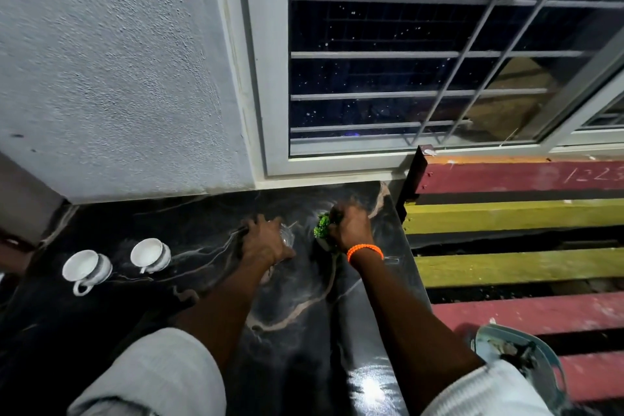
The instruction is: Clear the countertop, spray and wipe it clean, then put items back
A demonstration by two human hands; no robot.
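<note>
On the dark marble countertop [290, 297], near the window [405, 61], my right hand [349, 224] grips a small green plant [322, 226]. My left hand [265, 240] curls round what looks like a clear glass [287, 236]. Two white cups [118, 263] stand well left.

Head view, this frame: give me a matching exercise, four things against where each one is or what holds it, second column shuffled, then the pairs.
Things:
1. small green plant
2. clear glass
3. two white cups
4. orange bracelet

Places:
A. standing free on the left of the dark countertop
B. on the right wrist
C. gripped by the right hand
D. under the left hand, which holds it

Pairs: 1-C, 2-D, 3-A, 4-B
</note>
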